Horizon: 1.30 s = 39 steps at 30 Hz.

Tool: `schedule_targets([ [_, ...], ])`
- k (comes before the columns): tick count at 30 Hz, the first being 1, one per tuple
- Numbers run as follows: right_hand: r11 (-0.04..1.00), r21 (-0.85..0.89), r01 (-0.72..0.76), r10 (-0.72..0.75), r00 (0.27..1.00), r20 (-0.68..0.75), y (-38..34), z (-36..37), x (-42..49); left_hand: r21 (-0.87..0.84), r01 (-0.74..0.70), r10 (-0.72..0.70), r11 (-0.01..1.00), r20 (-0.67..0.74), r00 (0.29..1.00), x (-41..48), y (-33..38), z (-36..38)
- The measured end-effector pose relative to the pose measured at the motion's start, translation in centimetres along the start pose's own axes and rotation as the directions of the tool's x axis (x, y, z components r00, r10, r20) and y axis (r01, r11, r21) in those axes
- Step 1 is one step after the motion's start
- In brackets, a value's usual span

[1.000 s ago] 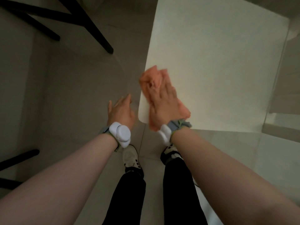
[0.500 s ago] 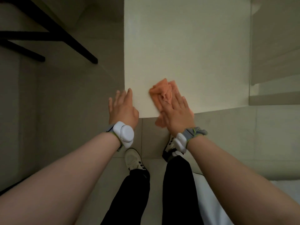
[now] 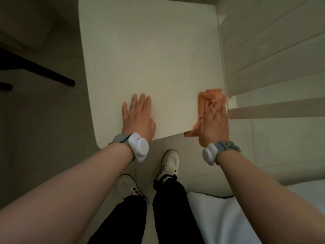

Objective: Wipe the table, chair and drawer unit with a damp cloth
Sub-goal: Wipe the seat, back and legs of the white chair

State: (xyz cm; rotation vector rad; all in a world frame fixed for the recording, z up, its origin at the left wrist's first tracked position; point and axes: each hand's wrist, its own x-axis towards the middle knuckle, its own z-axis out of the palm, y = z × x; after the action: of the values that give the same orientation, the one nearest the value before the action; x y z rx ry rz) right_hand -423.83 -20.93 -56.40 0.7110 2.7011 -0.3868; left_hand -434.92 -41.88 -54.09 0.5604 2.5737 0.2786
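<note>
Moved rightward since earlier: cloth (image 3: 210, 97) under my right grip (image 3: 213, 122), fingers flat and pressing, clasping nothing, at worktop (image 3: 149, 59) near-right corner; left grip (image 3: 139, 117) flat, empty, bracing; I judge worktop-wiping underway, next stroke needing even pressure across unwiped surface.

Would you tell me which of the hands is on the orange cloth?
The right hand: it presses the orange cloth at the near right corner of the white top; the left hand lies flat on bare surface.
</note>
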Motion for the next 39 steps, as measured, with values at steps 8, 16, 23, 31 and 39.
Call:
schedule_targets([
  [8, 0.994, -0.03, -0.107, 0.105, 0.992, -0.065, -1.4, -1.1, 4.5, -0.013, -0.12, 0.119, 0.993, -0.038, 0.992, 8.3, 3.8, -1.5],
  [16, 0.992, -0.02, -0.126, 0.119, 0.974, -0.194, -2.8, -2.6, 14.0, 0.085, -0.279, 0.286, 0.957, -0.091, 0.954, 15.8, 3.7, -3.2],
  [23, 0.991, -0.032, -0.13, 0.12, 0.969, -0.214, -5.3, -5.8, 22.7, 0.162, -0.374, 0.398, 0.913, -0.156, 0.904, 22.3, 3.2, -5.5],
  [31, 0.991, -0.076, -0.114, 0.088, 0.957, -0.277, -6.5, -7.4, 29.0, 0.265, -0.511, 0.565, 0.818, -0.198, 0.801, 27.1, 4.2, -6.1],
  [39, 0.986, -0.011, -0.167, 0.154, 0.933, -0.325, -5.8, -6.2, 26.1, 0.344, -0.493, 0.568, 0.799, -0.166, 0.806, 27.2, 5.0, -6.3],
])
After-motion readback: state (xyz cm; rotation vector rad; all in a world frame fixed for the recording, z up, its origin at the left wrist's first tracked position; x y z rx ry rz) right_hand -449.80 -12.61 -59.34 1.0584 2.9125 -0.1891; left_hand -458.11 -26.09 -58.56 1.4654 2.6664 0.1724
